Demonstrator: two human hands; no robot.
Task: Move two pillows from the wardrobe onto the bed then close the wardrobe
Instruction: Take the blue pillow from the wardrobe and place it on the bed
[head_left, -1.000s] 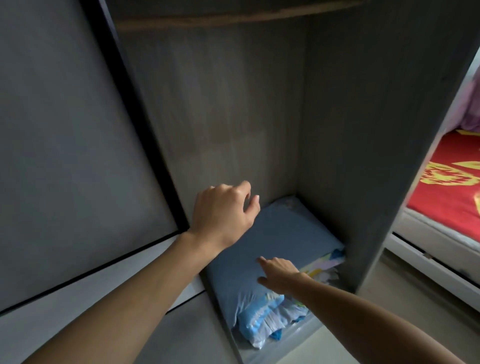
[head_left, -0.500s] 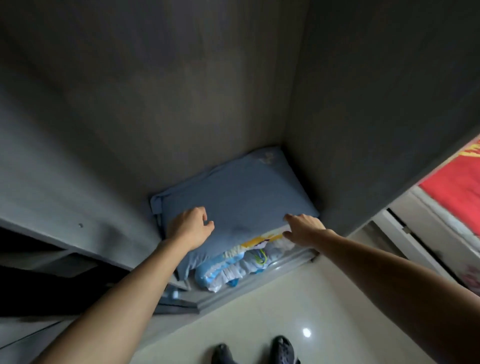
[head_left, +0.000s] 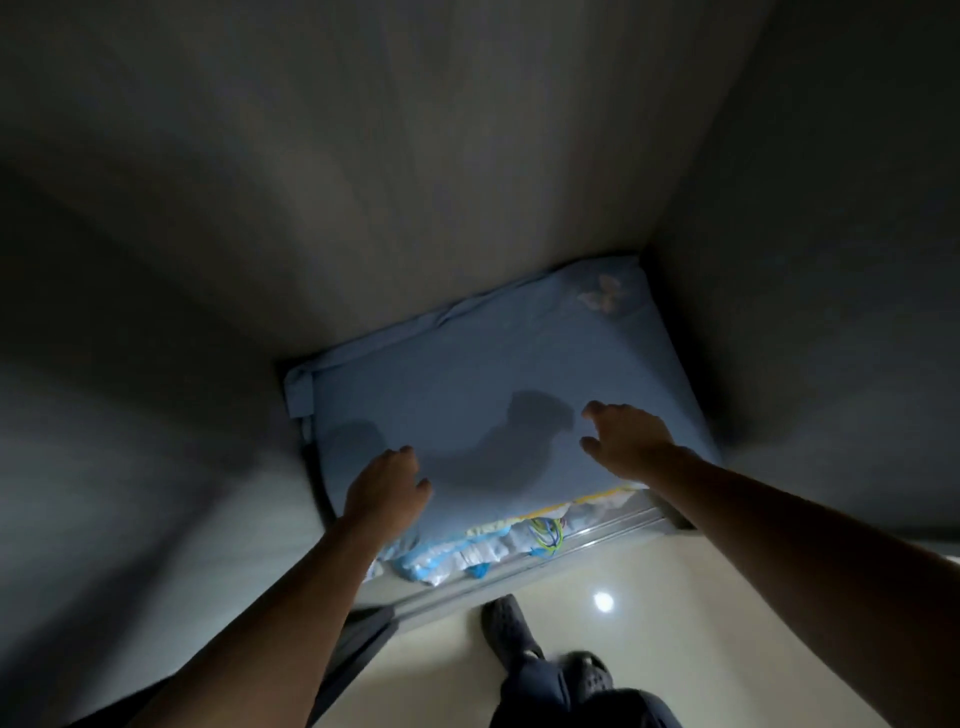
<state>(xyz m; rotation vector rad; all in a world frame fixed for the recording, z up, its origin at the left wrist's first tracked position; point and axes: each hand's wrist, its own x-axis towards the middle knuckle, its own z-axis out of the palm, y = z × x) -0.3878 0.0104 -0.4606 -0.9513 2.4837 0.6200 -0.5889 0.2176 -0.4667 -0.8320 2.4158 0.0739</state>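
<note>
A blue pillow (head_left: 493, 374) lies flat on the floor of the open wardrobe (head_left: 467, 156), filling the compartment. Under its front edge a second pillow (head_left: 467, 553) with a light blue, white and yellow pattern peeks out. My left hand (head_left: 384, 486) hovers over the blue pillow's front left part, fingers curled and apart, holding nothing. My right hand (head_left: 623, 441) hangs above the pillow's right side, fingers spread, casting a shadow on the cover. Neither hand grips the pillow.
The wardrobe's grey side walls (head_left: 805, 312) close in on both sides. A metal sliding-door track (head_left: 597, 540) runs along the front edge. My dark shoes (head_left: 524, 639) stand on the glossy cream floor (head_left: 649, 597) just in front.
The view has tipped further down into the wardrobe. My right hand has risen from the pillow's front edge to above its right side; my left hand has shifted a little forward.
</note>
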